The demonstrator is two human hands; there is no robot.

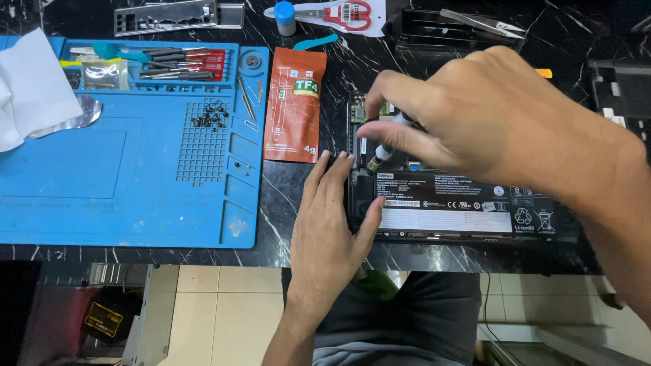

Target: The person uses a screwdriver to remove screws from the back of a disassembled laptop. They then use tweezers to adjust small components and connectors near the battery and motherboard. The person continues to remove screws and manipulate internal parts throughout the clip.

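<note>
Right hand (488, 115) is curled, thumb and fingers pinched around a small screwdriver (388, 146). The handle is mostly hidden under the fingers; the brass-coloured tip end shows below them, angled down-left into the open laptop (468, 203). I can't tell exactly what the tip contacts.

Left hand (332, 217) lies flat, fingers loosely extended and close together, holding nothing. Fingertips rest on the laptop's left edge, and the thumb is hooked over its lower-left corner beside the battery (444, 203).

The laptop sits on the black marble table (285, 203), bottom cover off. The long black battery runs along its near side, with green circuit board (359, 108) visible above the left end, partly covered by the right hand.

Just left of the laptop lies an orange thermal paste packet (293, 102), flat on the table. Further left is a blue work mat (102, 176), with a cluster of small black screws (210, 115) on its grid section and a screwdriver bit set (176, 64) in the top tray. White cloth (30, 85) covers the mat's far-left corner. Red-handled scissors (339, 13) lie at the table's far edge.
</note>
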